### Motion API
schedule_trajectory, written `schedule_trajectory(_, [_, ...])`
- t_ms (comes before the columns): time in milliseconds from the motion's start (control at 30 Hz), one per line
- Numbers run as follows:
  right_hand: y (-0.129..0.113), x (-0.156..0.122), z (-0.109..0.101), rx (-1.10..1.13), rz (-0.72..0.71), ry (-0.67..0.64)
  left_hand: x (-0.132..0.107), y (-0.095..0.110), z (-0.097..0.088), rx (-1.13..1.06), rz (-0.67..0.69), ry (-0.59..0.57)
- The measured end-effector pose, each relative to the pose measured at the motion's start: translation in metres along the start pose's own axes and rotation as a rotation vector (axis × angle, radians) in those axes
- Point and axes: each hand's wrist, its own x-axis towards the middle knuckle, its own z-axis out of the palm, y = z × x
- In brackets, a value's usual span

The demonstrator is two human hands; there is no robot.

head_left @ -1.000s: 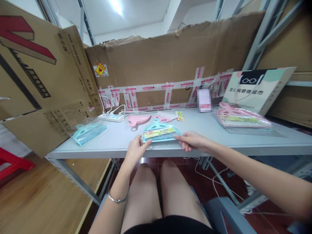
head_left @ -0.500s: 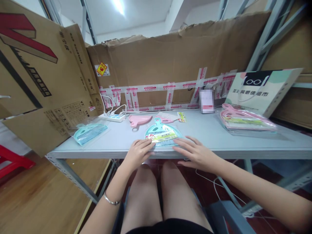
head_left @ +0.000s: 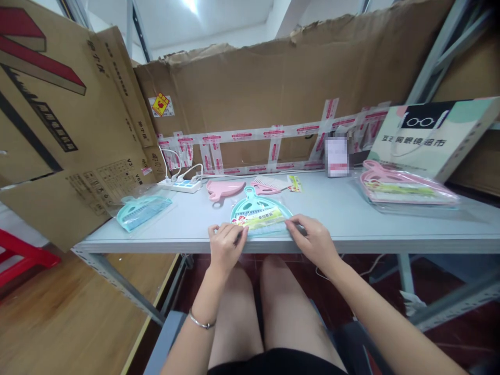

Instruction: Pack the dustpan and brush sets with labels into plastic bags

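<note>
A teal dustpan-and-brush set (head_left: 260, 212) with a yellow-green label lies flat near the front edge of the grey table (head_left: 344, 208). My left hand (head_left: 224, 245) pinches its lower left corner, fingers curled. On the lower right corner sits my right hand (head_left: 312, 240), its fingers bent and gripping the edge. Both hands rest on the table's front edge, above my knees.
A pink dustpan (head_left: 224, 188), a pink brush (head_left: 267, 186) and a white power strip (head_left: 179, 185) lie behind the set. A bagged teal set (head_left: 141, 211) sits at the left, bagged pink sets (head_left: 404, 187) and a paper bag (head_left: 437, 133) at the right. Cardboard walls surround the table.
The teal set went from lifted and tilted to lying flat on the table. My hands then drew in and closed on its front corners; the right hand was spread flat before.
</note>
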Motion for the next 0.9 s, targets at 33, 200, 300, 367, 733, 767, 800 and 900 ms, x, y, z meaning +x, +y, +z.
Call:
schedule_trajectory(33, [-0.002, 0.001, 0.002, -0.005, 0.071, -0.003, 0.0, 0.003, 0.003, 0.031, -0.028, 0.013])
schedule_trajectory(200, [-0.012, 0.008, 0.011, -0.087, 0.339, -0.056, 0.007, 0.011, 0.013, 0.093, -0.198, -0.055])
schedule_trajectory(300, [-0.017, 0.012, 0.015, -0.19, 0.441, -0.092, 0.015, 0.014, 0.013, 0.09, -0.319, -0.185])
schedule_trajectory(367, [-0.016, 0.013, 0.016, -0.241, 0.433, -0.061, 0.021, 0.016, 0.011, 0.095, -0.38, -0.263])
schedule_trajectory(733, [-0.019, 0.026, 0.008, -0.406, 0.426, -0.287, 0.025, 0.005, -0.004, 0.207, -0.569, -0.422])
schedule_trajectory(767, [-0.023, 0.03, 0.007, -0.418, 0.452, -0.319, 0.024, 0.005, -0.003, 0.197, -0.559, -0.402])
schedule_trajectory(800, [-0.025, 0.034, 0.007, -0.417, 0.479, -0.344, 0.023, 0.005, -0.001, 0.191, -0.556, -0.366])
schedule_trajectory(900, [-0.026, 0.041, 0.011, -0.271, 0.601, -0.338, 0.017, 0.004, 0.004, 0.175, -0.535, -0.218])
